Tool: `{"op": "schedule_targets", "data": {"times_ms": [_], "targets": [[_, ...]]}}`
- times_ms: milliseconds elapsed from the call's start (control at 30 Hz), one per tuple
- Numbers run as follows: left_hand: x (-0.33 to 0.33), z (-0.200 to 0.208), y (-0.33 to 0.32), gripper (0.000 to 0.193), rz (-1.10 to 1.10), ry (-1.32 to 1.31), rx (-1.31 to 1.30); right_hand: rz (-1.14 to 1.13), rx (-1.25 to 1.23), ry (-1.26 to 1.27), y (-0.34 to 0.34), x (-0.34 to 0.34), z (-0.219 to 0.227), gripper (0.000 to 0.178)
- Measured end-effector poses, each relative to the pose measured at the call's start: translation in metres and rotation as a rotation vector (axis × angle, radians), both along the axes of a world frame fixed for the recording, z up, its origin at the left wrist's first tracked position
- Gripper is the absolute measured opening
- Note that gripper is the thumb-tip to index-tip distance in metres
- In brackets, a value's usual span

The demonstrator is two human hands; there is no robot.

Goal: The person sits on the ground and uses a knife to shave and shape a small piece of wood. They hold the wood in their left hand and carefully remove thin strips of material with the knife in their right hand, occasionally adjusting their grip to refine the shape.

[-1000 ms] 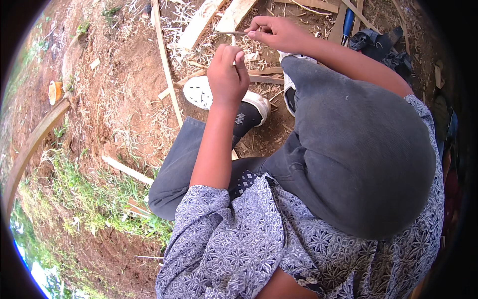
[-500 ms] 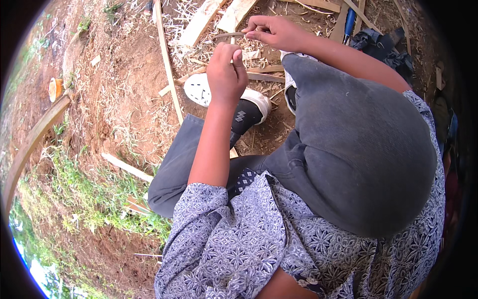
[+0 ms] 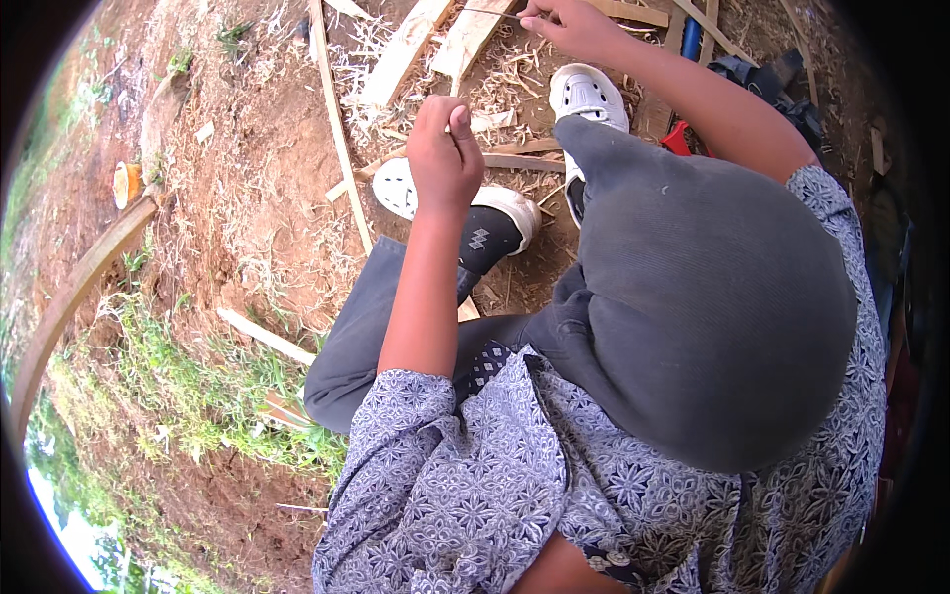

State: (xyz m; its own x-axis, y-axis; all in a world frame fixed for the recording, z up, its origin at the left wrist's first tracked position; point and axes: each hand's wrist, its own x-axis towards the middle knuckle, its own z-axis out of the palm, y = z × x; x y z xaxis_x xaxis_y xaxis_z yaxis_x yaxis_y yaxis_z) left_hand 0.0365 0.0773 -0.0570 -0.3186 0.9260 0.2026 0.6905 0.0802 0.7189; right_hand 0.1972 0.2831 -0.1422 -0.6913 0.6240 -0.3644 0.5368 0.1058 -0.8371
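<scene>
My left hand [image 3: 442, 158] is closed in a fist, thumb up, above a white clog. It grips a thin pale wooden stick [image 3: 455, 87], whose end shows just over the fist. My right hand [image 3: 569, 28] is at the top, farther out and to the right, with its fingers pinched together. Between those fingers is a thin dark blade-like strip [image 3: 490, 12] pointing left; its exact kind is unclear. The strip and stick are apart. Behind them lie flat pale boards [image 3: 408, 49] on the ground.
Wood shavings [image 3: 267, 213] cover the brown soil. A long thin lath [image 3: 332, 109] lies left of my feet, in white clogs [image 3: 588, 94]. To the right are a blue handle [image 3: 691, 38], a red object [image 3: 676, 139] and crumpled black material [image 3: 757, 79]. A curved beam [image 3: 74, 282] stands far left.
My right hand has moved up and away from my left hand, carrying the thin strip with it. The left fist has dropped slightly nearer. More of the right clog and a red object now show.
</scene>
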Motion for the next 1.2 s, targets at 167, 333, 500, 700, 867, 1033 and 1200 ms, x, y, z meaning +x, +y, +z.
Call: {"op": "schedule_targets", "data": {"times_ms": [167, 333, 500, 700, 867, 1033, 1200], "targets": [[-0.001, -0.004, -0.001, 0.031, 0.002, -0.027, 0.001, 0.135, -0.077, 0.113, -0.040, -0.009, 0.013, 0.034], [-0.006, -0.001, 0.003, 0.030, 0.001, -0.012, 0.029, 0.179, -0.125, 0.247, -0.062, -0.019, 0.037, 0.036], [-0.007, -0.004, 0.002, 0.029, -0.011, 0.009, 0.011, 0.208, -0.099, 0.241, -0.056, -0.020, 0.028, 0.034], [0.000, -0.002, 0.007, 0.029, -0.049, 0.022, 0.026, 0.225, -0.018, 0.091, -0.041, -0.007, 0.014, 0.035], [-0.001, -0.002, 0.003, 0.031, -0.014, -0.022, 0.006, 0.255, -0.022, 0.054, -0.038, -0.008, 0.005, 0.037], [-0.010, -0.002, 0.001, 0.036, 0.050, -0.070, -0.002, 0.145, 0.241, 0.008, -0.008, 0.003, -0.033, 0.034], [-0.009, 0.004, 0.002, 0.028, 0.093, -0.115, -0.075, 0.042, 0.106, 0.037, 0.011, 0.015, -0.008, 0.032]]}}
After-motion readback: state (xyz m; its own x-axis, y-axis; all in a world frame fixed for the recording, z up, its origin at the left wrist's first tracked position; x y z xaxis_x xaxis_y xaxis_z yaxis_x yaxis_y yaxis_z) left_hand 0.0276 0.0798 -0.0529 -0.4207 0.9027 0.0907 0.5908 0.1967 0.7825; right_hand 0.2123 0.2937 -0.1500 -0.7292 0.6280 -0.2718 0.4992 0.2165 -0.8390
